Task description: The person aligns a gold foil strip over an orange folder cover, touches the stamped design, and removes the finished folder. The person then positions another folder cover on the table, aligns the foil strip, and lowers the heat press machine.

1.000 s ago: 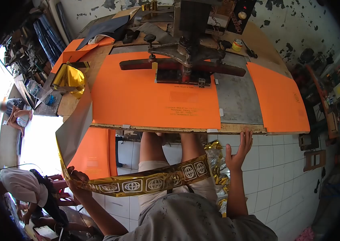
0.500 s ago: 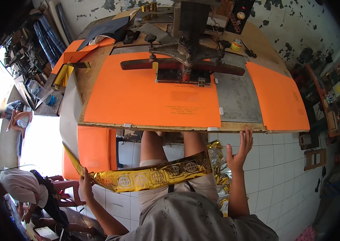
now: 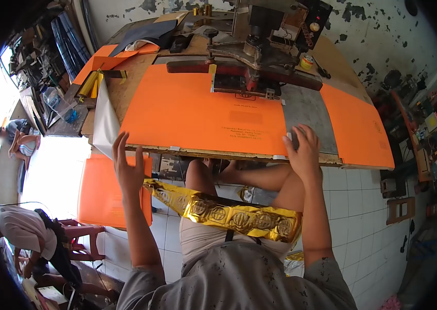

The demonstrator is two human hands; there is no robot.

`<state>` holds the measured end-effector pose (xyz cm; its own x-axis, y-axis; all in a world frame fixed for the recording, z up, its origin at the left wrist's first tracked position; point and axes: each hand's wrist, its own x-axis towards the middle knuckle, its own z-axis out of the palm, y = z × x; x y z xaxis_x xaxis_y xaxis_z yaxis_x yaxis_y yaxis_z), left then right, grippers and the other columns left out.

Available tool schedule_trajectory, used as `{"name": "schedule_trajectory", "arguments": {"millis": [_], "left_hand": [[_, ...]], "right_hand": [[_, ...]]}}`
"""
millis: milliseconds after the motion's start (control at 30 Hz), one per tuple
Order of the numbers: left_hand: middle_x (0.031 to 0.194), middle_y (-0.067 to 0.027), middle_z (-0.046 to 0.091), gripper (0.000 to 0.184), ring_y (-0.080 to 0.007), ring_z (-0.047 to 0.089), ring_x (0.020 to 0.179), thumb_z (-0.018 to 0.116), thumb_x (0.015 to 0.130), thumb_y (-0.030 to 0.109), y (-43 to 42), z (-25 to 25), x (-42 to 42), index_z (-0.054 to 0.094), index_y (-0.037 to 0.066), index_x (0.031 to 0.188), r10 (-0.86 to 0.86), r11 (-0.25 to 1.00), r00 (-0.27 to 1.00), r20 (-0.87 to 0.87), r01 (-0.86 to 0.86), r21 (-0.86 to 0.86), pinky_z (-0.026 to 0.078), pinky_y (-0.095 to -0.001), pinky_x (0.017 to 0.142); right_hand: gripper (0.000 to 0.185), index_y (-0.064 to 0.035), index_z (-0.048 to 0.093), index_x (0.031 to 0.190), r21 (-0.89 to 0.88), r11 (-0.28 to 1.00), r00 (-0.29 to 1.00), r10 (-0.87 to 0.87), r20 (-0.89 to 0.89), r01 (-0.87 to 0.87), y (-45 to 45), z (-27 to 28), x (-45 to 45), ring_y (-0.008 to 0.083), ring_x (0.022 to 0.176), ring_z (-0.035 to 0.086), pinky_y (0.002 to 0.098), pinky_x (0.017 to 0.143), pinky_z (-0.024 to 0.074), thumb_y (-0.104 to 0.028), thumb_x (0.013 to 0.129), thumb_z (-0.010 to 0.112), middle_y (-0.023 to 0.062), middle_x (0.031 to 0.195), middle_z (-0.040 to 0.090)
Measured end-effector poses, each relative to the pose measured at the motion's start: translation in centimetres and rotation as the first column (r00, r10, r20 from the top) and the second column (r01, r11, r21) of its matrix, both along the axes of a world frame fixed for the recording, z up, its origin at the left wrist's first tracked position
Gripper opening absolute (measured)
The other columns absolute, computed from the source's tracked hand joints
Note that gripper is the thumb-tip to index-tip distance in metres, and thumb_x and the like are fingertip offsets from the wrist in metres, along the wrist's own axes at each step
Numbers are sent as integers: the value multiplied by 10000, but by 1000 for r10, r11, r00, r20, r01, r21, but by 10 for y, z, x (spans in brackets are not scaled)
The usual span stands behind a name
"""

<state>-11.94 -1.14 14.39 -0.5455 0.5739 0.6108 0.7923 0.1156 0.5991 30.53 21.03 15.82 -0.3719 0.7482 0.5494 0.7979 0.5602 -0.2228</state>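
Note:
My left hand [image 3: 128, 168] is raised at the table's front left edge, fingers apart, by the left end of the gold foil strip [image 3: 229, 214]. That strip lies across my lap and shows round emblem marks. My right hand [image 3: 303, 150] is at the front edge, fingers spread, near the right corner of the orange sheet [image 3: 187, 113]. Printed text and an emblem show on this sheet. Above its back edge stands the press head [image 3: 252, 57] with its dark red bar. A second orange sheet [image 3: 355, 126] lies to the right, past a grey plate [image 3: 306, 111].
Orange sheets [image 3: 110, 191] are stacked below the table's left side. A gold foil roll [image 3: 92, 85] sits at the left edge. One person [image 3: 27, 227] bends at lower left; another [image 3: 21, 139] sits farther off. A yellow tin [image 3: 307, 62] stands at the back right.
My left hand has let go of the foil and risen to the table edge. My right hand has moved up and inward. The foil has sunk onto my lap, and one leg has swung sideways.

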Motion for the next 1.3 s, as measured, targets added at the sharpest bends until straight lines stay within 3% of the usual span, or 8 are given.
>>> {"name": "schedule_trajectory", "arguments": {"millis": [367,667,767,900,933,1133,1233,1300], "left_hand": [[1467,-168,574,550,-346,502,1392,597,1030,474,43,-2,-68,646,47,1374,367,769,874,-318,-477,-425,353,-516,1169],[1402,-139,616,393,-321,527,1352,663,995,373,43,14,-81,723,69,1237,254,853,939,-232,-330,-404,367,-515,1122],[1290,-148,679,367,-339,618,1222,676,981,314,45,27,-73,702,84,1267,259,908,893,-369,-355,-221,449,-500,1025],[1085,-136,743,436,-312,711,970,683,983,290,55,44,-85,643,83,1364,149,978,989,3,-147,-146,526,-441,857],[1044,-134,749,451,-297,718,918,686,985,284,53,50,-84,630,77,1381,129,989,990,60,-124,-74,535,-426,819],[847,-47,654,389,-106,564,748,675,1018,225,-23,64,-77,652,42,1360,68,979,986,151,-37,-201,459,-293,671],[851,-57,664,356,-124,571,742,657,1026,238,-59,54,-59,674,37,1320,176,940,964,200,-105,-325,471,-306,670],[1012,-103,703,375,-213,652,905,679,1011,237,-63,51,-47,664,52,1338,269,888,928,258,-136,-439,530,-362,813]], "right_hand": [[584,23,657,1317,-203,974,995,-94,20,96,12,2,-38,316,1342,512,483,1135,360,-418,945,750,136,1375,584],[440,-95,700,1238,-305,942,979,-179,-97,141,25,-7,-38,288,1259,548,510,1143,317,-353,900,819,80,1293,616],[416,-94,685,1252,-412,911,962,-134,-239,24,37,-9,-35,252,1125,629,480,1095,380,-303,916,814,72,1153,692],[367,-53,654,1255,-470,848,790,-108,-604,-244,34,15,-39,185,882,707,368,869,524,-175,937,790,77,941,749],[359,-28,632,1263,-443,852,746,-98,-659,-279,33,21,-39,150,820,701,297,702,520,-108,942,771,88,937,744],[290,1,672,1204,-529,773,782,-70,-620,-350,-28,22,-1,75,769,583,262,694,474,-138,966,760,12,863,664],[302,-14,693,1230,-655,697,828,-161,-538,-290,-73,14,10,54,733,512,238,651,423,-130,962,770,-25,831,617],[314,-21,703,1240,-705,643,802,-231,-551,-299,-92,6,11,45,727,489,228,629,398,-128,955,782,-40,821,600]]}}
